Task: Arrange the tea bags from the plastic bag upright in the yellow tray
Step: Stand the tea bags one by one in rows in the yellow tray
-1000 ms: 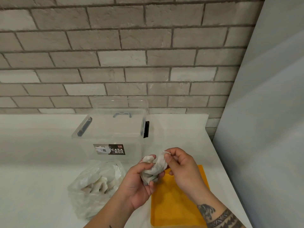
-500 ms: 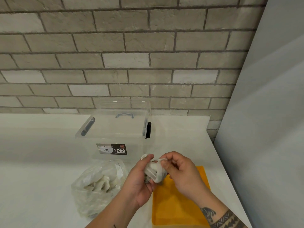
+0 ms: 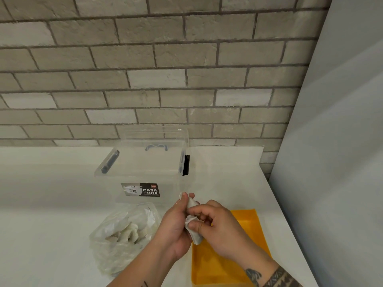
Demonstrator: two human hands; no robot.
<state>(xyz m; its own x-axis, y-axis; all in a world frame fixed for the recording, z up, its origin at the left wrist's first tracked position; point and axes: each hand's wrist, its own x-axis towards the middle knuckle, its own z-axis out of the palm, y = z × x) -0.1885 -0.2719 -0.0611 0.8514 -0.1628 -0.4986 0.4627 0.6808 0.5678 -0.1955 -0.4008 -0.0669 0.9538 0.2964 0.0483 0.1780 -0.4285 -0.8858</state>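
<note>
A bunch of white tea bags was held in the air, in view over the left edge of the yellow tray. The left hand was curled round the bunch and the right hand pinched it with thumb and forefinger. The plastic bag, holding more tea bags, lay at 9 o'clock from the hands on the white counter. A clear storage box stood at 11 o'clock.

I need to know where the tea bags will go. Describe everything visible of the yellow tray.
The yellow tray is a shallow orange-yellow rectangle, seemingly smooth plastic, with a low raised rim. It lies flat on the white counter, right of the plastic bag. Its visible floor is bare. The right hand and forearm, above it, hide part of it; whether they touch it cannot be told.
</note>
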